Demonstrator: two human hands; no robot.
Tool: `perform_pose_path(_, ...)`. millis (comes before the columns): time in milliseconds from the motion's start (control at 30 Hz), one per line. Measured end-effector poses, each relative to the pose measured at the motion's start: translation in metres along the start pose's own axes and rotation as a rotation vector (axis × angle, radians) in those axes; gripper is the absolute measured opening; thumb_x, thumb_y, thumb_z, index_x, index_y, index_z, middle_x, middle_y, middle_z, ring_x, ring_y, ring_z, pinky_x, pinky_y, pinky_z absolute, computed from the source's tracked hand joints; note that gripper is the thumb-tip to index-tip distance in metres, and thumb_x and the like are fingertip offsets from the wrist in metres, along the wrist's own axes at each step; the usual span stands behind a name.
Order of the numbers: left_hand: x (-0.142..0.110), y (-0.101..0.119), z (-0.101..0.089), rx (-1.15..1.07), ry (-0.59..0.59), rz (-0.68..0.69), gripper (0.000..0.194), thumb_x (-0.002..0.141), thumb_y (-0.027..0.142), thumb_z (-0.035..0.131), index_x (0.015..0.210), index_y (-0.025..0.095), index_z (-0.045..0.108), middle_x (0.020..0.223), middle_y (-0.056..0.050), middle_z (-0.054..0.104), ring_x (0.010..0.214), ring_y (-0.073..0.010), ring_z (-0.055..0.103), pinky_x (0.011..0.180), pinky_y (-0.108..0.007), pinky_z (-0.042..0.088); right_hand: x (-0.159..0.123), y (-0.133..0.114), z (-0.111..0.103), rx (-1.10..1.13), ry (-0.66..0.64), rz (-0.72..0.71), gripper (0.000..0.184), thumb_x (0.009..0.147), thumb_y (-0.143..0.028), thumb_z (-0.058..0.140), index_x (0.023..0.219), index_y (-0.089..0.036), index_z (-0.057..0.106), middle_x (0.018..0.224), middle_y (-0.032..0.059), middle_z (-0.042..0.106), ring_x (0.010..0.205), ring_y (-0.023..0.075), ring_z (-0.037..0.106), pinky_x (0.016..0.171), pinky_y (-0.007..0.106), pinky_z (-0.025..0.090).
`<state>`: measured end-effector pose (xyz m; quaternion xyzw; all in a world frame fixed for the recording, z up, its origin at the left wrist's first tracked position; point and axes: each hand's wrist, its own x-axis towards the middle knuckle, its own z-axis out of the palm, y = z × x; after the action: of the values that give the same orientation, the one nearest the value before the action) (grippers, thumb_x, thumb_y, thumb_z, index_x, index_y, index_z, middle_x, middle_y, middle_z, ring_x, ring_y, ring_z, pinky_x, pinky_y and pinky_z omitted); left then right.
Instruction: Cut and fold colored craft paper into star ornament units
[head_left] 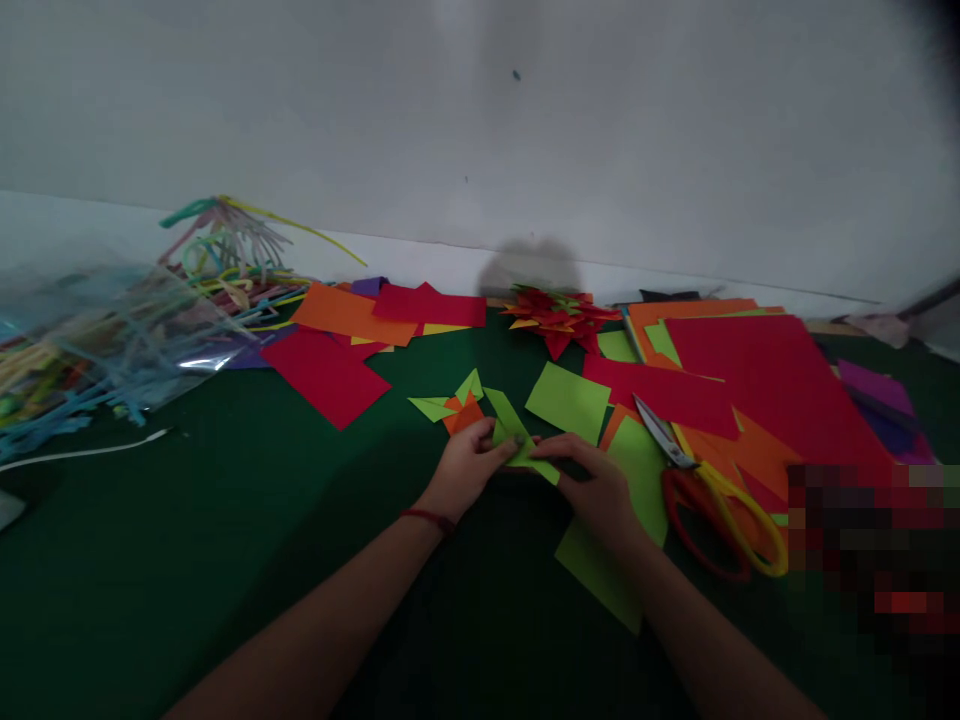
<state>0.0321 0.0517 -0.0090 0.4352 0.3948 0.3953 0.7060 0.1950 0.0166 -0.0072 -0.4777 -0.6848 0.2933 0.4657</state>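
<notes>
A light green sheet of paper (507, 418), partly folded, is held between my two hands just above the green table. My left hand (466, 462), with a dark red band at the wrist, pinches its left side, thumb on top. My right hand (596, 485) grips the lower right edge between thumb and fingers. Right behind my left fingers lies a small orange and green folded paper piece (457, 410) with pointed tips. A square of light green paper (568, 400) rests beyond my right hand, and more green paper (600, 575) lies beneath my right forearm.
Scissors (694, 465) with red and yellow handles lie right of my right hand, on coloured sheets (765, 370). A spiky red and green paper flower (559, 318) sits by the wall. Red paper (326, 378) and a plastic bag (127, 320) with pipe cleaners are at left.
</notes>
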Motion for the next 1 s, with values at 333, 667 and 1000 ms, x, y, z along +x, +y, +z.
perform_pose_path(333,-0.0047,0.0045,0.0022,0.165,0.061,0.039,0.021,0.077,0.034,0.056,0.075,0.015,0.063,0.074,-0.002,0.063,0.072,-0.0149,0.059,0.070,-0.028,0.048,0.0035,0.0001,-0.0009,-0.030,0.119,0.087,0.007,0.074,-0.026,0.063,0.069,-0.022,0.059,0.091,0.0018,0.058,0.081,0.0156,0.059,0.071,0.029,0.049)
perform_pose_path(667,-0.0030,-0.0019,0.0026,0.091,-0.030,0.046,0.018,0.076,0.033,0.057,0.075,0.017,0.064,0.076,-0.002,0.062,0.074,-0.0163,0.060,0.072,-0.033,0.051,0.0027,0.0034,0.0012,0.030,0.137,0.123,0.008,0.075,-0.029,0.062,0.077,-0.022,0.059,0.085,0.0025,0.058,0.076,0.0160,0.058,0.067,0.031,0.049)
perform_pose_path(1000,-0.0059,0.0013,0.0065,0.019,-0.055,0.016,0.021,0.078,0.030,0.057,0.092,0.016,0.064,0.085,-0.005,0.066,0.074,-0.0166,0.064,0.074,-0.033,0.052,0.0008,-0.0003,0.0015,-0.006,0.167,0.128,0.005,0.075,-0.025,0.063,0.076,-0.022,0.059,0.076,-0.0012,0.059,0.072,0.0141,0.058,0.067,0.027,0.047)
